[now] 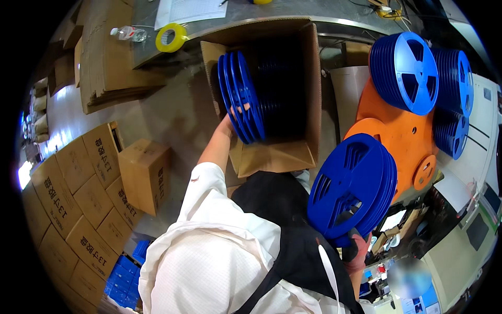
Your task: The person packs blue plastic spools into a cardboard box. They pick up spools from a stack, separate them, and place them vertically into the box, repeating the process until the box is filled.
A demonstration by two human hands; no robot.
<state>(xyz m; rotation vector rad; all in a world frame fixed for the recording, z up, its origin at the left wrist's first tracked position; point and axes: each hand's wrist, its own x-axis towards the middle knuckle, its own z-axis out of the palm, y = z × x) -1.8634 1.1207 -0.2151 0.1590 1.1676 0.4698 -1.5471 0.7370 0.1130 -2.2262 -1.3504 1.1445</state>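
Observation:
An open cardboard box [312,99] stands in front of me with several blue plastic reels [228,86] on edge at its left side. My left hand [233,116] is bare and closed on these reels, its fingertips showing between the discs. More reels lie in the dark inside of the box, hard to make out. At my right side a tilted stack of blue reels [348,180] leans by my apron. My right hand [358,250], in a pink and dark glove, grips the stack at its lower edge; part of the fingers is hidden behind the reels.
An orange rack [395,138] on the right bears upright blue reel stacks [418,73]. The metal table [251,13] ahead has yellow tape [171,37], a plastic bottle [129,34] and a paper sheet [191,9]. Stacked cartons [83,201] and flattened cardboard [112,68] stand left.

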